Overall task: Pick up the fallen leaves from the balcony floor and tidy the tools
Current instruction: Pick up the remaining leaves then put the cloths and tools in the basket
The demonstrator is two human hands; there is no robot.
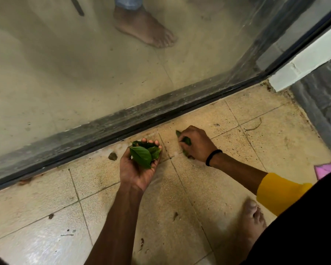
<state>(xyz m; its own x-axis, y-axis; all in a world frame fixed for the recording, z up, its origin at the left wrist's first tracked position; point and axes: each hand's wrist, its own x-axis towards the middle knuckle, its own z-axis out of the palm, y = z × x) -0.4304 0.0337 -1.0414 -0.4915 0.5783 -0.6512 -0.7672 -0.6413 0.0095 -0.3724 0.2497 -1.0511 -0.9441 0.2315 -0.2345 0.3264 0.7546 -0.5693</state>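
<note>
At frame centre, the left hand (pixel 139 167) cups a bunch of green leaves (pixel 144 153); the right hand (pixel 196 143) fingers pinch another green leaf (pixel 185 140) on the beige tiled floor (pixel 227 169).

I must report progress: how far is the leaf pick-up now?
Done: a bunch of green leaves sits in the left hand. In hand: the right hand grips another leaf at the floor. Left: a brown scrap and a twig; no tools are visible.
</note>
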